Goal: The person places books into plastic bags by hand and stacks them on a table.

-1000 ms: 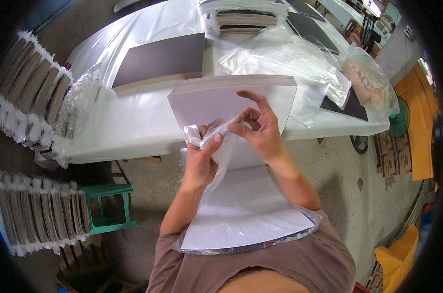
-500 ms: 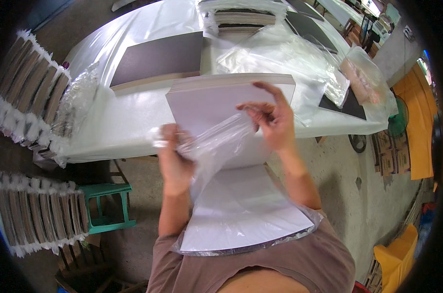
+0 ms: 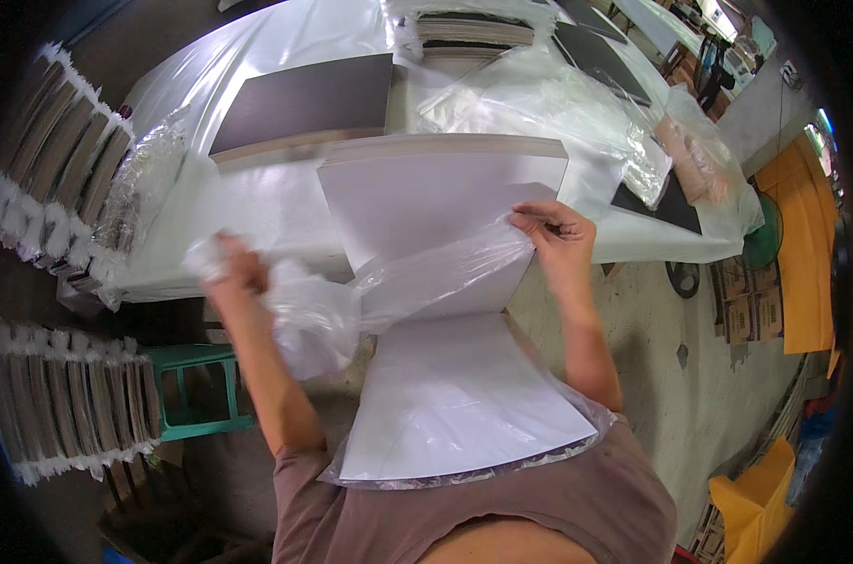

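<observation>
Clear plastic film [image 3: 309,320] stretches between my two hands, bunched and hanging at its left part. My left hand [image 3: 238,268], blurred by motion, is closed on one end of it, out to the left above the table edge. With thumb and fingers my right hand [image 3: 560,230] pinches the other end. Behind the film a thick white-faced block of boards or pages [image 3: 436,193] leans up against the table edge. From its foot a white panel [image 3: 464,404] in a clear plastic sleeve slopes down to my body.
On the white-covered table [image 3: 257,207] lie a dark-covered slab [image 3: 314,99], loose plastic bags [image 3: 530,103] and a wrapped stack [image 3: 473,33]. Wrapped stacks [image 3: 60,150] stand at the left, more [image 3: 74,399] by a green stool [image 3: 196,395]. Cartons [image 3: 751,301] sit at right.
My left hand has swung out to the left, drawing the film with it. The right hand has come down and slightly right, now pinching the film's end. The white block stays in place.
</observation>
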`<state>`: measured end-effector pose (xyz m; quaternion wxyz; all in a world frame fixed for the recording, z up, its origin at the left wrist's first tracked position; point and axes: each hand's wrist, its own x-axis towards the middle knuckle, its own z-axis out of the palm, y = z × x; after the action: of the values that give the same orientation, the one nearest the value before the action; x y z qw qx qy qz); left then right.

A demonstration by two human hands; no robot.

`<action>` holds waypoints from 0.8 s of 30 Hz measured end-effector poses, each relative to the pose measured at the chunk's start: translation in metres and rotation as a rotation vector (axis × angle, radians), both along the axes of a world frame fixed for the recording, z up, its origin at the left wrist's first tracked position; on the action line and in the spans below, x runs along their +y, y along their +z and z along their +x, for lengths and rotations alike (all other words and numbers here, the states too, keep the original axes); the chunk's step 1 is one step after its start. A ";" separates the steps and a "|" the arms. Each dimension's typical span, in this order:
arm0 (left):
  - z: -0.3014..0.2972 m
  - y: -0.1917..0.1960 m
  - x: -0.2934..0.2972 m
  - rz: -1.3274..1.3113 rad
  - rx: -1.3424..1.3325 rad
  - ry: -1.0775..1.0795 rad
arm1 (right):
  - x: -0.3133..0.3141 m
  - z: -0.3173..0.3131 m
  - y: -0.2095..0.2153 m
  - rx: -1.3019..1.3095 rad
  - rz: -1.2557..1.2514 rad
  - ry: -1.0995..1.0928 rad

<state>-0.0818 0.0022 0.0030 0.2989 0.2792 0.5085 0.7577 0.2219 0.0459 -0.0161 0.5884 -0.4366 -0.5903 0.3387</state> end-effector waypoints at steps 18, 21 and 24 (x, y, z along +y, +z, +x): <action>0.138 -0.017 0.026 -0.013 0.111 -0.654 | -0.002 -0.029 -0.001 0.343 -0.174 0.419; 0.139 -0.004 0.014 -0.032 -0.433 -0.867 | -0.003 -0.023 -0.002 0.582 -0.316 0.598; 0.122 -0.010 0.007 0.001 -0.400 -1.213 | -0.015 -0.012 0.015 0.685 -0.549 0.400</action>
<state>0.0400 0.0097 -0.0070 0.7636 0.3707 0.1941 0.4917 0.2095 0.0312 -0.0014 0.5353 -0.3172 -0.3236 0.7128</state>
